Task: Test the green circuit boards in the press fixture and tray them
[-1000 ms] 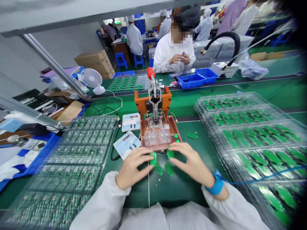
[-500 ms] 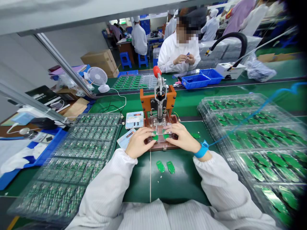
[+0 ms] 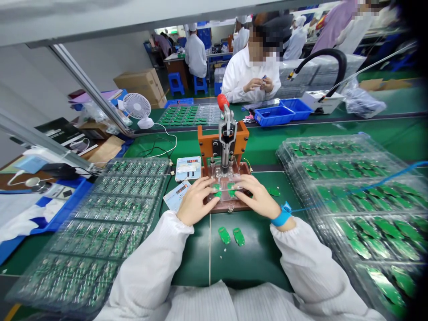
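Observation:
An orange toggle-clamp test fixture (image 3: pixel 242 133) with a red-tipped lever (image 3: pixel 223 101) stands upright in front of me. On its clear plate lie two small green circuit boards. My left hand (image 3: pixel 197 203) has its thumb and fingers around the edge of the left circuit board (image 3: pixel 217 191). My right hand (image 3: pixel 257 197), with a blue wrist strap (image 3: pixel 282 215), grips the right circuit board (image 3: pixel 231 191) the same way; fingertips partly cover both. Nearer to me, two loose green boards (image 3: pixel 231 236) rest on the green mat.
Clear trays of boards stand at left (image 3: pixel 113 218) and, stacked, at right (image 3: pixel 361 214). Two small digital meters (image 3: pixel 187 168) sit left of the fixture. A white fan (image 3: pixel 137 109) and blue bins (image 3: pixel 274 115) are farther back. A co-worker (image 3: pixel 250 80) sits opposite, holding something small.
Both hands stay at the boards on the fixture, with only slight finger shifts. The whole view has shifted a little. The blue strap's cord hangs lower on the right.

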A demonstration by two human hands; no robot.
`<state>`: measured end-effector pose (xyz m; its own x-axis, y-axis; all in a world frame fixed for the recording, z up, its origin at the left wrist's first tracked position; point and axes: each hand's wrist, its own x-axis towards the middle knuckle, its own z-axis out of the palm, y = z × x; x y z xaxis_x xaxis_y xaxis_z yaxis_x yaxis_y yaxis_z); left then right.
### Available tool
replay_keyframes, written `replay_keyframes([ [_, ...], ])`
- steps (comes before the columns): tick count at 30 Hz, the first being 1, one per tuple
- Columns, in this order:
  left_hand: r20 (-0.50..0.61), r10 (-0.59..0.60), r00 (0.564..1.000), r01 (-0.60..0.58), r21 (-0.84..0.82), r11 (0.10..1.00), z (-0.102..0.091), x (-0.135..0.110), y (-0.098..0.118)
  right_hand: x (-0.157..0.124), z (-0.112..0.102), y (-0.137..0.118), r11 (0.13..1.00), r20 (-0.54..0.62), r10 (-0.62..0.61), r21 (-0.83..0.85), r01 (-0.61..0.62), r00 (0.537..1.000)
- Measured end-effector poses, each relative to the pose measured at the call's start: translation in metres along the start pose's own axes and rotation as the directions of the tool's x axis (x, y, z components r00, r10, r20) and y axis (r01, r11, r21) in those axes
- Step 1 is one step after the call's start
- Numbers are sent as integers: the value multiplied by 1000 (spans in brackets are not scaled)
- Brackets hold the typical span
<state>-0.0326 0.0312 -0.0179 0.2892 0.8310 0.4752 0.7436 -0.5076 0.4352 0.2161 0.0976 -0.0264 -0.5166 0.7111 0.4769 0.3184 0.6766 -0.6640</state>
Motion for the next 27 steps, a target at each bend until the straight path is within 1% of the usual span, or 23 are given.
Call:
replay_keyframes([
  [2, -140, -45, 989, 42, -29, 999, 8, -10, 11, 7, -9, -4, 999, -137, 36, 10, -35, 990],
  [4, -262, -65, 963, 43, -88, 995, 21, -22, 28, 20, -22, -11, 997, -289, 72, 27, -67, 955],
  [5, -272, -35, 962, 3, -115, 993, 29, -28, 37, 29, -30, -16, 996, -354, 84, 37, -76, 932],
  [6, -249, 29, 968, -63, -127, 990, 37, -34, 45, 41, -38, -21, 996, -409, 85, 46, -73, 909],
  [7, -207, 107, 972, -136, -128, 982, 44, -39, 52, 54, -46, -27, 997, -454, 71, 53, -53, 888],
  [9, -123, 237, 964, -250, -104, 963, 58, -46, 60, 86, -58, -38, 998, -512, -5, 50, 35, 859],
  [11, -78, 277, 958, -283, -76, 956, 67, -50, 60, 121, -65, -44, 988, -508, -103, 44, 145, 855],
  [12, -64, 274, 960, -278, -67, 958, 70, -51, 59, 140, -66, -44, 982, -477, -132, 54, 178, 869],
  [13, -51, 266, 963, -269, -62, 961, 71, -52, 56, 157, -67, -44, 979, -423, -135, 84, 187, 896],
  [15, -20, 257, 966, -258, -56, 964, 72, -53, 52, 189, -66, -45, 969, -276, -85, 201, 144, 957],
  [16, -7, 256, 967, -256, -54, 965, 72, -54, 50, 200, -66, -48, 959, -204, -58, 261, 112, 977],
  [17, 5, 255, 967, -254, -51, 966, 72, -55, 49, 209, -67, -53, 947, -150, -47, 308, 91, 988],
  [18, 16, 252, 967, -251, -49, 967, 72, -55, 49, 212, -68, -61, 936, -124, -57, 339, 96, 991],
  [19, 24, 248, 968, -247, -49, 968, 72, -56, 49, 211, -70, -71, 929, -134, -86, 347, 128, 987],
  [21, 37, 241, 970, -240, -48, 970, 72, -56, 49, 195, -73, -98, 928, -226, -173, 288, 236, 959],
  [22, 40, 241, 970, -239, -46, 970, 73, -57, 50, 181, -74, -112, 930, -282, -216, 232, 285, 935],
  [24, 43, 242, 969, -240, -43, 970, 73, -56, 50, 147, -73, -137, 946, -357, -264, 84, 313, 896],
  [25, 41, 242, 969, -241, -42, 970, 73, -56, 50, 129, -70, -145, 947, -367, -295, 13, 321, 882],
  [27, 39, 241, 970, -239, -43, 970, 73, -56, 51, 99, -65, -154, 930, -359, -367, -110, 351, 858],
])
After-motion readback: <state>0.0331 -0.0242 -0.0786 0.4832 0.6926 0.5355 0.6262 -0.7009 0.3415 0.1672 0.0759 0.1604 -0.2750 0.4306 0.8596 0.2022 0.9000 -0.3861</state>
